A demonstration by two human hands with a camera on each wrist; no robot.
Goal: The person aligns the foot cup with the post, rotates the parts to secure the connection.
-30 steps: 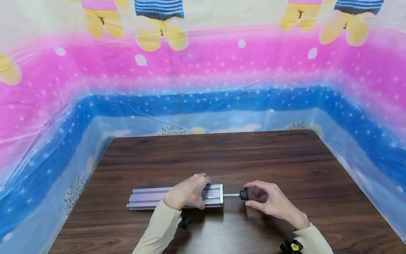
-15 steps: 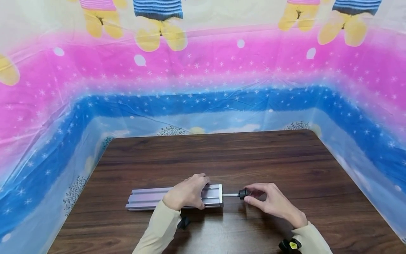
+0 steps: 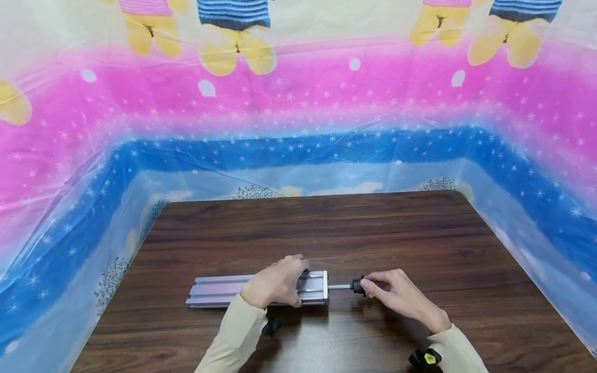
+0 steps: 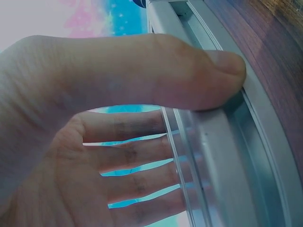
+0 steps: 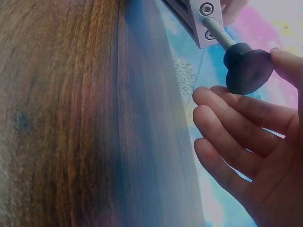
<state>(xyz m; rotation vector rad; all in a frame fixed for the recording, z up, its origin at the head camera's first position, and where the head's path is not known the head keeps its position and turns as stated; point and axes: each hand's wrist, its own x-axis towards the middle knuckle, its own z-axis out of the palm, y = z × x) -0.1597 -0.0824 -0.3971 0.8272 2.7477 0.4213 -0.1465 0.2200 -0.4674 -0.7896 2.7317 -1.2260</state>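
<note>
Pinching the black knob [image 5: 248, 73], the right hand [image 3: 404, 298] bends its fingers [image 5: 227, 141].

The bar [image 3: 221, 290] is showing silvery grey with a lilac sheen. To its right, the rod [image 3: 339, 286] is gleaming silver and the knob [image 5: 248, 71] is appearing black. Beneath the bar, the surface [image 3: 298, 228] is displaying dark brown wood grain. On the bar's near side, the sleeves [image 3: 235, 331] are appearing cream. Beyond the bar, the cloth [image 3: 303, 111] is carrying blue and pink bands, white snowflakes dotting both.
</note>
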